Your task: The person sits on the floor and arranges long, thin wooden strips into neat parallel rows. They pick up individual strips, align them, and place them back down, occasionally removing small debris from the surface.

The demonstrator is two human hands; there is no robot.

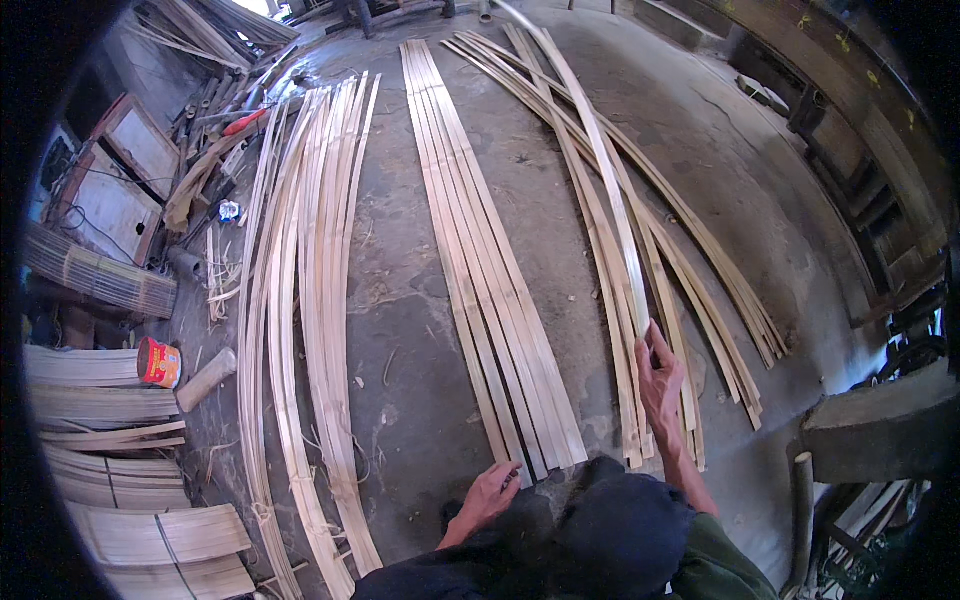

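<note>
My right hand (660, 378) is closed round the near end of a long, pale bamboo strip (604, 160). That strip rises off the floor and runs away toward the top of the view, over a loose fan of similar strips (612, 330). Lower down, my left hand (487, 497) has its fingers bent together at the near ends of a flat row of strips (490, 290) in the middle. What its fingertips grip, if anything, is too small to make out. A narrow dark gap splits this row near its left side.
Another bunch of long strips (315, 250) lies to the left. Farther left are tied bundles of slats (165, 535), a red tub (159, 362) and a short wooden billet (207, 380). Wooden framework (870, 150) borders the right side, with a low grey block (885, 425) nearer me.
</note>
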